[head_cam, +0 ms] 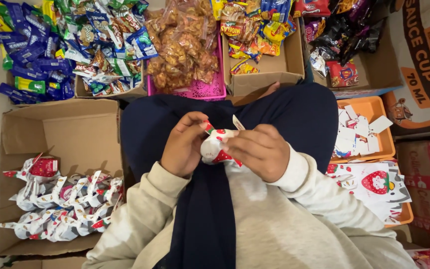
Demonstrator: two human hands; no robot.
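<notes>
- Left hand (184, 144): fingers curled, pinching the twisted red-and-green top of a small white goodie bag (214, 147) printed with strawberries; thumb and forefinger meet at the bag's neck.
- Right hand (259, 151): closed around the bag's rounded body from the other side, fingertips pressed against its red-printed lower edge; a small white paper tag (238, 122) stands up just above these fingers.
- Goodie bag: held between both hands, above the lap, which is covered by dark blue cloth (225, 109).
- Beyond the left hand: an open cardboard box (70, 129) holding a heap of finished bags (60, 199) of the same print, lying on their sides.
- Beyond the right hand: an orange tray (369, 107) with loose white tags (357, 132); nearer the body, a stack of flat strawberry-printed sheets (374, 184).
- Ahead of both hands: a pink basket (210, 92) of clear-wrapped orange snacks, flanked by cardboard boxes of blue-and-green packets (75, 45) and yellow-and-red packets (255, 30).
</notes>
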